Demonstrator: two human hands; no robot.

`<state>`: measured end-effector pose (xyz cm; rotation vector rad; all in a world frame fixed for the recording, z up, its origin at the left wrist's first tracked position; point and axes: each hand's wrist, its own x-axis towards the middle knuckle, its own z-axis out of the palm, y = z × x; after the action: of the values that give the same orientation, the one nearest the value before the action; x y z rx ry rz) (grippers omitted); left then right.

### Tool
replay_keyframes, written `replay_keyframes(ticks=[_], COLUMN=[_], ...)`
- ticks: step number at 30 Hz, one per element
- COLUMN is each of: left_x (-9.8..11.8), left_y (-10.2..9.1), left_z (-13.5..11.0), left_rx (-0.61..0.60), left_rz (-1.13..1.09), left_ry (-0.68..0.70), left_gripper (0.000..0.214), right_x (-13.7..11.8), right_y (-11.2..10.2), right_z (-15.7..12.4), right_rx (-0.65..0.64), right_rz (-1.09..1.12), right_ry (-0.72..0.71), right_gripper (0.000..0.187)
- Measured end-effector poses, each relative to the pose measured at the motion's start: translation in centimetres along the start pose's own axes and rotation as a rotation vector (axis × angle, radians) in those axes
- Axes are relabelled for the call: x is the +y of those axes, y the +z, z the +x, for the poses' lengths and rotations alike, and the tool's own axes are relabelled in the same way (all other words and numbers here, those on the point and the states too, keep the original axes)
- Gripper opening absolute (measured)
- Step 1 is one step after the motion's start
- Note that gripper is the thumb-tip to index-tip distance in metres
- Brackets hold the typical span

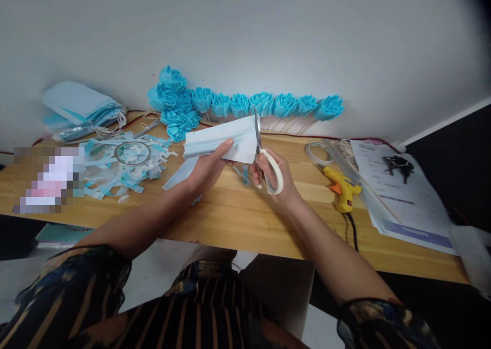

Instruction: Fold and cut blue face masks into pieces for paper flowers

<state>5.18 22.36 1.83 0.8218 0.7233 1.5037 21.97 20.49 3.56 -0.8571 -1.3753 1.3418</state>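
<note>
My left hand [209, 167] grips a pleated white and pale blue face mask [220, 140], holding it up above the wooden table [238, 221]. Thumb on top, fingers underneath. My right hand [274, 177] is closed through the white handles of a pair of scissors [264, 154]. The blades point upward along the mask's right edge. A thin blue strip [244, 175] hangs between my hands.
Blue flowers [245, 105] line the wall. Cut mask scraps and a tape ring [132, 153] lie left, a stack of masks [79, 108] far left. A yellow glue gun [342, 189], another tape ring [318, 153], papers [402, 195] and keys [399, 165] sit right.
</note>
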Motion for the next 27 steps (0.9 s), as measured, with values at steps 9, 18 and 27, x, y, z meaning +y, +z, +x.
replay_keyframes(ticks=[9,18,27], left_x=[0.10,0.43,0.49], left_y=[0.26,0.51,0.36], left_z=[-0.02,-0.03,0.15], left_rx=[0.020,0.036,0.056], left_rz=[-0.042,-0.054,-0.075], left_ry=[-0.010,-0.013,-0.030], left_gripper=[0.036,0.038,0.038], right_x=[-0.04,0.15,0.23], right_y=[0.13,0.11,0.14], right_z=[-0.03,0.00,0.04], right_rx=[0.022,0.032,0.043], right_rz=[-0.006,-0.024,-0.031], right_ry=[0.031,0.041,0.028], right_gripper=[0.061,0.061,0.058])
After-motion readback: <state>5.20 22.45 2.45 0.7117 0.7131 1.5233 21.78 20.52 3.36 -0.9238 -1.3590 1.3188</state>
